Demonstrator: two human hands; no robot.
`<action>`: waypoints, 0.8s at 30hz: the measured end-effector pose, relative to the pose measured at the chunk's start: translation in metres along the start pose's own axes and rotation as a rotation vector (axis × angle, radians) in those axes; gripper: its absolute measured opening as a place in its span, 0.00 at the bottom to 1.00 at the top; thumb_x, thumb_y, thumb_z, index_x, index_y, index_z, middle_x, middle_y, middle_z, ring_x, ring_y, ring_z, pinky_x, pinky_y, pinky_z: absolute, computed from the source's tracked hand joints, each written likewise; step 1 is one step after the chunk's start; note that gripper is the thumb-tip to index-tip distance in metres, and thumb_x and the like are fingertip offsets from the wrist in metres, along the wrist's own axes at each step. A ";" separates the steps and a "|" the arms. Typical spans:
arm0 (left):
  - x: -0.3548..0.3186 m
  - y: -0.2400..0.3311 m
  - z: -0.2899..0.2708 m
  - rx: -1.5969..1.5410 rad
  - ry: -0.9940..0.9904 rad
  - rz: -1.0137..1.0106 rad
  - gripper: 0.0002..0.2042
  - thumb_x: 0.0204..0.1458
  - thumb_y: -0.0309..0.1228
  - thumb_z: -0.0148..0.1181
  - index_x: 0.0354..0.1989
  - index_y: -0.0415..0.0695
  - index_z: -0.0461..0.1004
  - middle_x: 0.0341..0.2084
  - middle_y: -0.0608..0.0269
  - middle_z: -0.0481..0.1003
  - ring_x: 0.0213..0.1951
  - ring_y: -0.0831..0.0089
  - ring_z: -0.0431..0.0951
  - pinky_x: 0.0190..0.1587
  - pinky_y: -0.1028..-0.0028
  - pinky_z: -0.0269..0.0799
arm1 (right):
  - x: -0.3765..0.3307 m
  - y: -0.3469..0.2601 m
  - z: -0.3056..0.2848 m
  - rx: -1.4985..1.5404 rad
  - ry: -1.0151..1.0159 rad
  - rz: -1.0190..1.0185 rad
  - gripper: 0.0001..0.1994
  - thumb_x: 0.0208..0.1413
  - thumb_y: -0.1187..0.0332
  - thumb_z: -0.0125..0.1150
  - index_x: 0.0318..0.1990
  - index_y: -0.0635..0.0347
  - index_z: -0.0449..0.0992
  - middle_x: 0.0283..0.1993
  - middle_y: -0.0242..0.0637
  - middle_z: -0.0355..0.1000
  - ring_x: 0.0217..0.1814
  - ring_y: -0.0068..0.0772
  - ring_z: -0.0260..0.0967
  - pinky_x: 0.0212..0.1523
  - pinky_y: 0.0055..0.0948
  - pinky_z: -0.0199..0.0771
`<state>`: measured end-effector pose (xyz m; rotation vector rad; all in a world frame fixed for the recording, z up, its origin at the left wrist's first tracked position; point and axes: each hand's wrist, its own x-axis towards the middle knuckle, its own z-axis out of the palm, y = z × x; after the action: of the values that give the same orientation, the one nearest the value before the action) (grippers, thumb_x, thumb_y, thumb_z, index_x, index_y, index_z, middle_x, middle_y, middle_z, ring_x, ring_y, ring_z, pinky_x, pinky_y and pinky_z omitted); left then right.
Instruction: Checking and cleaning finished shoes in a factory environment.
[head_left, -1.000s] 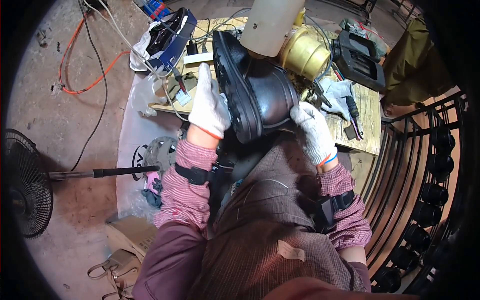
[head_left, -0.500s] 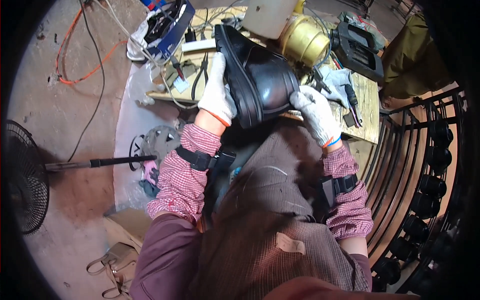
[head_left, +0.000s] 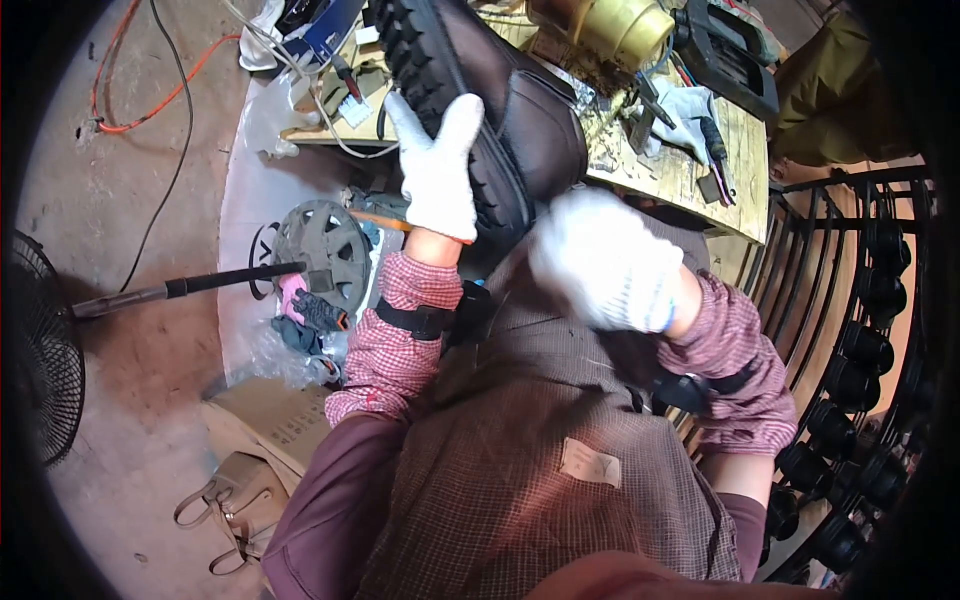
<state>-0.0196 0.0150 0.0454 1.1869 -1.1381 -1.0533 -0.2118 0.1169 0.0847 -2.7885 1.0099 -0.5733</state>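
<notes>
A black leather shoe (head_left: 545,135) with a thick, ridged sole is raised and tilted at the near edge of the workbench, its upper end cut off by the top of the head view. My left hand (head_left: 440,185), in a white knit glove, holds it at the sole's edge, with thumb and a finger spread apart. The white-gloved right hand (head_left: 605,260) is just below and right of the shoe. Motion blurs its fingers, so whether they touch the shoe or hold anything cannot be told.
On the wooden workbench (head_left: 735,215) are a yellow container (head_left: 620,35), a black plastic case (head_left: 730,65), a grey cloth (head_left: 685,115) and hand tools. Racks of black shoes (head_left: 865,350) stand right. Leftward are a fan (head_left: 45,350), its pole, a cardboard box (head_left: 265,425) and cables.
The shoe has come nearer and turned, showing more of its sole tread. My right hand has left the toe and moved down toward my lap. The left hand's thumb and finger have spread.
</notes>
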 end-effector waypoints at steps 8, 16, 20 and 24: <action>0.078 0.014 0.028 -0.002 0.156 0.044 0.59 0.52 0.54 0.70 0.78 0.33 0.34 0.77 0.41 0.43 0.78 0.54 0.44 0.77 0.64 0.39 | -0.082 0.013 0.013 0.308 -0.159 0.432 0.09 0.46 0.61 0.71 0.34 0.52 0.84 0.35 0.37 0.79 0.43 0.44 0.78 0.45 0.39 0.77; 0.087 0.027 0.035 -0.179 0.092 0.006 0.60 0.51 0.51 0.72 0.78 0.35 0.31 0.76 0.44 0.47 0.73 0.56 0.55 0.73 0.62 0.53 | -0.059 0.018 0.009 0.227 0.331 0.633 0.17 0.56 0.62 0.68 0.53 0.52 0.81 0.49 0.39 0.79 0.56 0.44 0.75 0.59 0.42 0.72; 0.066 0.009 0.018 -0.114 0.148 -0.075 0.58 0.53 0.46 0.72 0.78 0.38 0.31 0.70 0.45 0.58 0.64 0.54 0.69 0.61 0.57 0.73 | 0.010 0.032 -0.003 -0.226 0.419 0.395 0.21 0.58 0.63 0.65 0.60 0.52 0.77 0.57 0.39 0.76 0.61 0.48 0.72 0.58 0.43 0.71; 0.013 0.028 0.022 0.035 0.083 -0.108 0.58 0.53 0.53 0.69 0.77 0.31 0.36 0.77 0.42 0.46 0.76 0.56 0.50 0.76 0.65 0.44 | 0.054 0.043 -0.003 -0.309 0.379 0.169 0.21 0.51 0.65 0.62 0.55 0.57 0.76 0.57 0.43 0.74 0.58 0.47 0.72 0.57 0.43 0.72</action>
<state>-0.0395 0.0022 0.0750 1.3205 -1.0408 -1.0591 -0.2006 0.0495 0.0941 -2.8695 1.5082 -1.0279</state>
